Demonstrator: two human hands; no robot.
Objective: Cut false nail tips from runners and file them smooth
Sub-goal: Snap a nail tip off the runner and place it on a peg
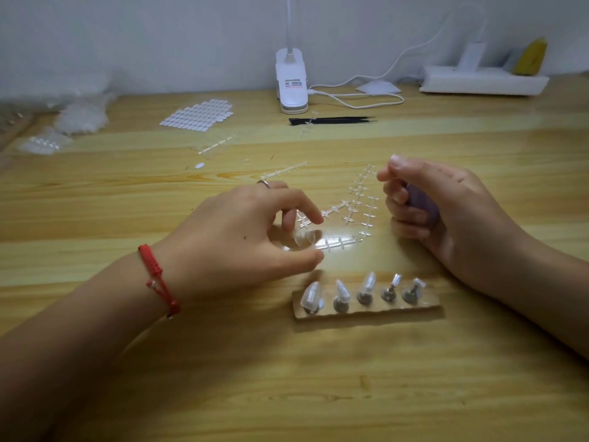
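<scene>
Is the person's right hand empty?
No, the right hand has its fingers curled round a purple object above the wooden table.

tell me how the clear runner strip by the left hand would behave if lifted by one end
The clear runner strip looks thin and see-through, so it is probably very light and likely to flex. Its glossy surface may slip when pinched. Its fine cross stubs might snap if bent hard.
</scene>
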